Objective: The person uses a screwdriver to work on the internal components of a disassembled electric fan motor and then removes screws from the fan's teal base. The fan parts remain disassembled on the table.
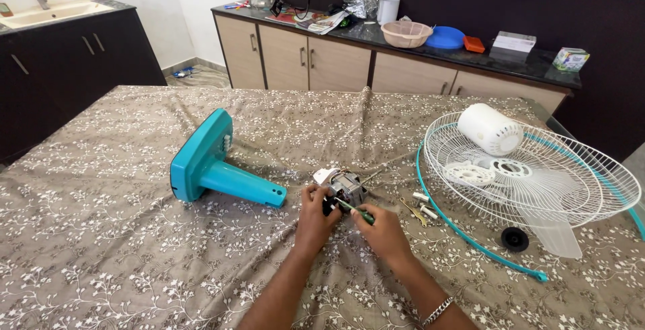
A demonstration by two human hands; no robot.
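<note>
Small grey fan motor (344,186) with exposed windings, clasped by left hand (314,214), right hand (384,230) gripping green-handled screwdriver (356,211) against it, teal fan base (213,165) left of hands

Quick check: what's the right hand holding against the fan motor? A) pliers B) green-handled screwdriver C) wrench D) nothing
B: the right hand grips a green-handled screwdriver with its tip at the fan motor, which the left hand steadies on the patterned table cloth.
</note>
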